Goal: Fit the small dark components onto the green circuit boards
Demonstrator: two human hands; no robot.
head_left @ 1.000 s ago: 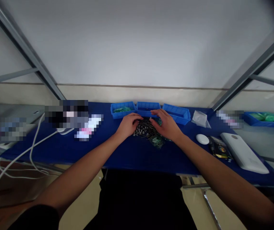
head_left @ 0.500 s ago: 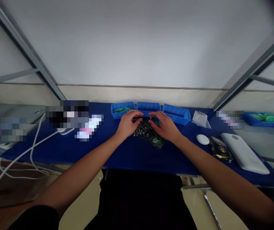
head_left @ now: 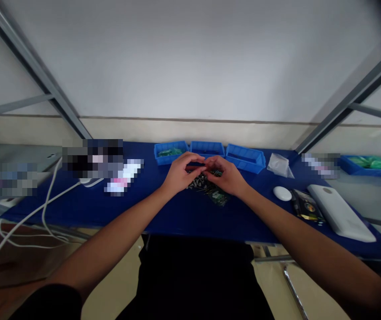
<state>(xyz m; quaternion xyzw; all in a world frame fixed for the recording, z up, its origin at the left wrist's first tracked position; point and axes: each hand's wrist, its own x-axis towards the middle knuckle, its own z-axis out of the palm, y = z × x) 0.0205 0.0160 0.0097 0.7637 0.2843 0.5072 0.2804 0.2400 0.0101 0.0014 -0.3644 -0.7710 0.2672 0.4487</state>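
Observation:
Above a pile of small metal screw-like parts (head_left: 197, 181), my left hand (head_left: 181, 172) and my right hand (head_left: 225, 174) meet fingertip to fingertip. The thumb and fingers of each hand curve together in a pinch. Whatever lies between the tips is too small and too covered to make out. A clear bag with green bits (head_left: 219, 197) lies at the near right edge of the pile, just below my right hand. Both hands partly cover the pile.
Behind my hands stand a left blue bin (head_left: 172, 146) with green bags, a middle blue bin (head_left: 206, 146) and a right blue bin (head_left: 245, 158). A clear plastic bag (head_left: 278, 165), a white oval object (head_left: 282, 193), a dark packet (head_left: 306, 206) and a long white device (head_left: 340, 213) lie rightward.
My hands have come together: the fingertips were apart over the pile and now meet. The bins and the pile look unmoved.

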